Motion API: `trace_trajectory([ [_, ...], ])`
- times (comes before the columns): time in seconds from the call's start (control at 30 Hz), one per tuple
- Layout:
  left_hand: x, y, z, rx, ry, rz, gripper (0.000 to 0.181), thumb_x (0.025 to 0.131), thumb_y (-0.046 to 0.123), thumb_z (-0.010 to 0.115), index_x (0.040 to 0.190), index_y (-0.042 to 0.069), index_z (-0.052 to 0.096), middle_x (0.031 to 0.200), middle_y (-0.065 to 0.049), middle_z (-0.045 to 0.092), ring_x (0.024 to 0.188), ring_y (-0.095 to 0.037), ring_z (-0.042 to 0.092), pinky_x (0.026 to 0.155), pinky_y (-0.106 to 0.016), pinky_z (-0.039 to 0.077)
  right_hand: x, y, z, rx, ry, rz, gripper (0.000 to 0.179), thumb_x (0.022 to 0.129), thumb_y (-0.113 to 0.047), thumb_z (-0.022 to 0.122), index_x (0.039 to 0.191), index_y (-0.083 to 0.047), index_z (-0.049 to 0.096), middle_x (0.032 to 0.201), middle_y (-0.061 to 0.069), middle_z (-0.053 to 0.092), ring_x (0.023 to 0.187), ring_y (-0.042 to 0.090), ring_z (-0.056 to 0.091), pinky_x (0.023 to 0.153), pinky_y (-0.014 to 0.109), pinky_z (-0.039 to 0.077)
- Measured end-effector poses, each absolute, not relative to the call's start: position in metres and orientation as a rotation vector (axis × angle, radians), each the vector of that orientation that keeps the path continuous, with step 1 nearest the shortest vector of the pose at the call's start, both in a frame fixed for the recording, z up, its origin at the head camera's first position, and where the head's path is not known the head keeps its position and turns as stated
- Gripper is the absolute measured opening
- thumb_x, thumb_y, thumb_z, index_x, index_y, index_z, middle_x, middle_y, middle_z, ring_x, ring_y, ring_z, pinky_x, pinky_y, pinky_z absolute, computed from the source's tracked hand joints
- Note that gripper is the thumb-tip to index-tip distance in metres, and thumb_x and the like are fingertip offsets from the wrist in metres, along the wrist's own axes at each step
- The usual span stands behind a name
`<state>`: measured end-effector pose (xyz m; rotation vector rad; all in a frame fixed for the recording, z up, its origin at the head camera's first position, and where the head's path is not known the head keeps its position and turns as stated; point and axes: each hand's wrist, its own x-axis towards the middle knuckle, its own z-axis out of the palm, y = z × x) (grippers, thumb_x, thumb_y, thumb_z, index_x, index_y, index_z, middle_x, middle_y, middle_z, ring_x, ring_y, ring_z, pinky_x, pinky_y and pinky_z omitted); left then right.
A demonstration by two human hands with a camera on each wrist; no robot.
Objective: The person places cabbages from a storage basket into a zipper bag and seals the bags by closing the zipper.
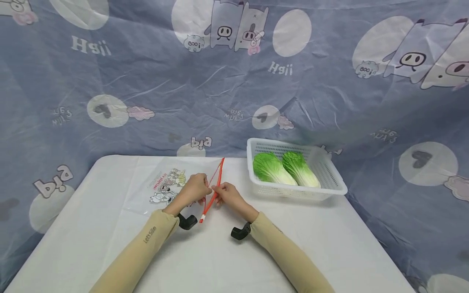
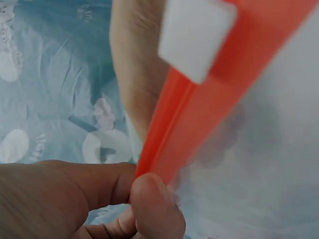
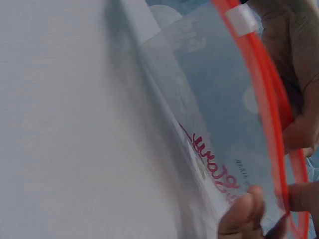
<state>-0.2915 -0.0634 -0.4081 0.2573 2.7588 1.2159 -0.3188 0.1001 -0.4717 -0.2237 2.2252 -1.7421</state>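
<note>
A clear plastic zip bag point(image 1: 141, 195) with cartoon animals and red lettering lies toward the left of the table, its mouth edged by a red zip strip point(image 1: 220, 173). The left hand point(image 1: 196, 189) pinches one side of the mouth. Opposite it, the right hand point(image 1: 229, 194) pinches the other side between thumb and fingers. Between the hands the two red edges stand apart, leaving a narrow gap. A white slider point(image 3: 242, 20) sits near one end of the strip, at the end closest to the person in the head view. Some fingers are hidden behind the plastic.
A white perforated basket point(image 1: 331, 173) stands at the back right of the white-covered table point(image 1: 216, 260). Inside it lie two napa cabbages, one at the left point(image 1: 272, 169) and one beside it point(image 1: 300, 169). A patterned blue-grey curtain point(image 1: 154, 81) hangs behind.
</note>
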Motion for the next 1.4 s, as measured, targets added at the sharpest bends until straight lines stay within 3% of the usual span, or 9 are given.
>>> trace_trajectory([
  [0.3, -0.289, -0.091, -0.377, 0.165, 2.859, 1.383, 0.016, 0.086, 0.007, 0.062, 0.074, 0.003, 0.052, 0.053, -0.008, 0.059, 0.036, -0.012, 0.057, 0.042, -0.027, 0.050, -0.339, 0.088, -0.477, -0.081, 2.309, -1.848, 0.029, 0.092, -0.034, 0.065, 0.084, -0.009, 0.054, 0.060, 0.000, 0.057, 0.049, 0.007, 0.054, 0.051, 0.022, 0.048],
  [0.73, -0.275, -0.114, -0.345, 0.059, 2.961, 1.410, 0.016, 0.087, 0.009, 0.056, 0.073, 0.002, 0.054, 0.053, -0.008, 0.061, 0.038, -0.013, 0.058, 0.042, -0.026, 0.050, -0.353, 0.092, -0.488, 0.062, 2.200, -1.987, 0.017, 0.090, -0.016, 0.068, 0.089, -0.001, 0.061, 0.065, 0.005, 0.059, 0.051, 0.008, 0.054, 0.050, 0.021, 0.050],
  [0.93, -0.269, -0.125, -0.337, 0.117, 3.181, 1.390, 0.024, 0.084, 0.005, 0.062, 0.065, 0.005, 0.048, 0.053, -0.008, 0.056, 0.043, -0.015, 0.055, 0.044, -0.025, 0.042, -0.355, 0.093, -0.490, 0.075, 2.216, -2.001, 0.019, 0.088, -0.017, 0.071, 0.088, 0.000, 0.062, 0.061, 0.003, 0.059, 0.048, 0.007, 0.055, 0.048, 0.021, 0.050],
  [1.1, -0.265, -0.127, -0.332, 0.067, 3.324, 1.411, 0.017, 0.079, 0.002, 0.067, 0.076, 0.002, 0.050, 0.064, -0.009, 0.051, 0.054, -0.021, 0.047, 0.048, -0.029, 0.036, -0.355, 0.092, -0.490, 0.042, 2.222, -2.017, 0.020, 0.086, -0.017, 0.073, 0.087, -0.001, 0.062, 0.061, 0.004, 0.061, 0.049, 0.008, 0.057, 0.050, 0.023, 0.052],
  [1.2, -0.263, -0.124, -0.331, 0.075, 3.317, 1.411, 0.012, 0.079, 0.001, 0.065, 0.081, 0.000, 0.054, 0.068, -0.012, 0.055, 0.056, -0.021, 0.049, 0.049, -0.029, 0.038, -0.354, 0.093, -0.490, 0.017, 2.228, -2.025, 0.019, 0.086, -0.017, 0.074, 0.086, -0.002, 0.062, 0.062, 0.004, 0.062, 0.050, 0.009, 0.058, 0.051, 0.024, 0.053],
  [1.4, -0.267, -0.118, -0.337, 0.108, 3.209, 1.358, 0.010, 0.085, 0.001, 0.063, 0.077, -0.001, 0.057, 0.069, -0.017, 0.063, 0.047, -0.016, 0.058, 0.044, -0.025, 0.045, -0.352, 0.096, -0.488, -0.077, 2.263, -2.051, 0.022, 0.085, -0.021, 0.074, 0.087, -0.003, 0.062, 0.065, 0.007, 0.063, 0.050, 0.010, 0.058, 0.050, 0.025, 0.053],
])
